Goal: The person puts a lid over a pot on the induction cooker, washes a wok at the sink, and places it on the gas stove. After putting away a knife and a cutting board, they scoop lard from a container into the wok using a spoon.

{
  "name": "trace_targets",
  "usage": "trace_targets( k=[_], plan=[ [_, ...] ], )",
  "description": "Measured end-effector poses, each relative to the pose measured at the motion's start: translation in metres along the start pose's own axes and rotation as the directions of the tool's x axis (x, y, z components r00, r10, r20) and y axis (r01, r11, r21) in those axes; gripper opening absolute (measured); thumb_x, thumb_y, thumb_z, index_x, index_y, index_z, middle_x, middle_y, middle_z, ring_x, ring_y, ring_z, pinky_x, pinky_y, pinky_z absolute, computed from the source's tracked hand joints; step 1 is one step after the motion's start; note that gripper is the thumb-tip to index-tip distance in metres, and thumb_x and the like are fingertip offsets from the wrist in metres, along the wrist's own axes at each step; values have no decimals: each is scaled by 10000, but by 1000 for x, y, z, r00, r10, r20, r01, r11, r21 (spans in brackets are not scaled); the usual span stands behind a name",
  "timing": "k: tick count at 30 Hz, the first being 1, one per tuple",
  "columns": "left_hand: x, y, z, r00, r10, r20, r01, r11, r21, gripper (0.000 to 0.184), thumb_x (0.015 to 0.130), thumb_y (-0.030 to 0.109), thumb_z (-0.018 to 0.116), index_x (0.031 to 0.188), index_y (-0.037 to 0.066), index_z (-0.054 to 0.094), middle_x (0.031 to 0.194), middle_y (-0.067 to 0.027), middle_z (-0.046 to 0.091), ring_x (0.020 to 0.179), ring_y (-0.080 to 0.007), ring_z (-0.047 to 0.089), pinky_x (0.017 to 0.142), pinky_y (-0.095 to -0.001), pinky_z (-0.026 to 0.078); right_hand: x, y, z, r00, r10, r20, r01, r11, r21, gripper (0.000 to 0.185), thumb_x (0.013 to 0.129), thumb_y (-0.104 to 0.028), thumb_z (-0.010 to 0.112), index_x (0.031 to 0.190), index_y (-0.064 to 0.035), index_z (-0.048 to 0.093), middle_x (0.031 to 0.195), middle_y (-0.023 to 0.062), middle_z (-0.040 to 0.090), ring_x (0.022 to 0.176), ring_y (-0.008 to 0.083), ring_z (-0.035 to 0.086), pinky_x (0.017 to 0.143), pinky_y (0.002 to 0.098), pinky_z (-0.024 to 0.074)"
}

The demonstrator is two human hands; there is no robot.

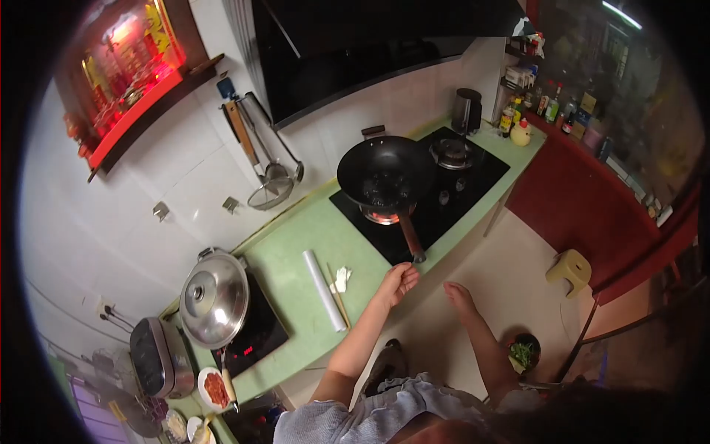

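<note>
A black wok (384,174) with a brown wooden handle (410,235) sits over a lit burner (381,216) on the black gas hob. A little clear liquid or shine shows at its bottom. My left hand (399,283) is just below the handle's end, its fingers loosely curled; I see nothing in them, and it looks slightly apart from the handle. Beyond the counter's front edge, my right hand (460,296) hangs over the floor with its fingers drawn together, and nothing visible is in it.
On the green counter (296,237) lie a white roll (324,290), chopsticks (336,288) and crumpled white tissue (342,278). Leftward stand a lidded steel pan (214,300) and a plate of red food (214,388). A stool (569,272) and a bowl of greens (522,351) are on the floor.
</note>
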State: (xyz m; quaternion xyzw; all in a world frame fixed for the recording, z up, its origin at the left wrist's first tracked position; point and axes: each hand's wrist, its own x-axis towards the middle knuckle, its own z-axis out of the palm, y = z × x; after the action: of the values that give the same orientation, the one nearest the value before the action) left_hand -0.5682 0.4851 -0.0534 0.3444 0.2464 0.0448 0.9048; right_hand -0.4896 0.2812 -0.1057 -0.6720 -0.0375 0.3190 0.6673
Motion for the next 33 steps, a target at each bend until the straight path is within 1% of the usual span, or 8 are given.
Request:
trace_targets(
  k=[4, 6, 10, 13, 19, 22, 28, 33],
  plan=[
    [67, 12, 3, 958, -150, 246, 222, 927, -302, 211, 758, 183, 551, 880, 13, 529, 833, -114, 606, 791, -239, 592, 760, -353, 484, 48, -72, 42, 986, -150, 78, 151, 988, -12, 290, 813, -269, 514, 1024, -74, 549, 957, 7, 550, 927, 120, 494, 828, 279, 359],
    [81, 17, 13, 965, -174, 197, 235, 907, -349, 194, 732, 150, 549, 859, 5, 522, 787, -100, 592, 711, -227, 581, 687, -335, 499, 72, -89, 54, 979, -163, 120, 167, 986, -26, 295, 817, -282, 516, 1028, -77, 545, 973, 8, 548, 954, 124, 488, 841, 289, 354],
    [102, 17, 29, 976, -99, 196, 190, 827, -529, 82, 727, 122, 535, 726, 51, 495, 606, -22, 495, 508, -128, 482, 466, -237, 440, 119, -109, 67, 915, 2, 403, -18, 999, 36, 286, 823, -318, 516, 1008, -101, 547, 876, -12, 571, 716, 72, 519, 665, 232, 416],
    [97, 32, 44, 977, -106, 185, 186, 847, -498, 108, 722, 76, 517, 652, 104, 440, 561, 33, 428, 481, -70, 444, 442, -188, 408, 141, -122, 86, 781, 320, 536, -476, 861, 179, 209, 791, -308, 582, 660, -160, 512, 525, -78, 437, 445, 23, 417, 351, 138, 295],
    [77, 71, 84, 986, -48, 161, 143, 741, -657, 133, 727, 55, 504, 634, 107, 426, 548, 30, 447, 436, -68, 453, 388, -207, 413, 131, -172, 99, 783, 323, 532, -500, 835, 229, 186, 786, -223, 587, 659, -128, 492, 516, -59, 433, 423, 31, 430, 321, 149, 307],
    [63, 60, 99, 996, 8, 94, 55, 762, -645, 93, 727, 49, 497, 656, 90, 453, 544, 30, 445, 435, -68, 446, 389, -195, 393, 128, -169, 82, 670, 308, 675, -544, 822, 165, 167, 782, -227, 591, 693, -127, 490, 536, -49, 443, 426, 39, 441, 317, 155, 314],
    [7, 24, 115, 990, 139, -8, -112, 765, -635, 83, 735, 44, 503, 692, 96, 454, 552, 1, 459, 414, -95, 457, 346, -211, 385, 73, -164, 68, 621, 318, 716, -463, 886, 8, 168, 825, -212, 520, 892, -61, 545, 737, 17, 572, 460, 40, 469, 359, 148, 368],
    [-67, -6, 120, 970, 220, -108, -239, 750, -616, 74, 726, 73, 522, 709, 88, 453, 531, -6, 449, 391, -96, 443, 327, -210, 362, 13, -153, 70, 493, 268, 828, -386, 920, -68, 179, 845, -175, 482, 967, -44, 484, 905, 68, 564, 651, 83, 534, 479, 182, 454]
  ],
)
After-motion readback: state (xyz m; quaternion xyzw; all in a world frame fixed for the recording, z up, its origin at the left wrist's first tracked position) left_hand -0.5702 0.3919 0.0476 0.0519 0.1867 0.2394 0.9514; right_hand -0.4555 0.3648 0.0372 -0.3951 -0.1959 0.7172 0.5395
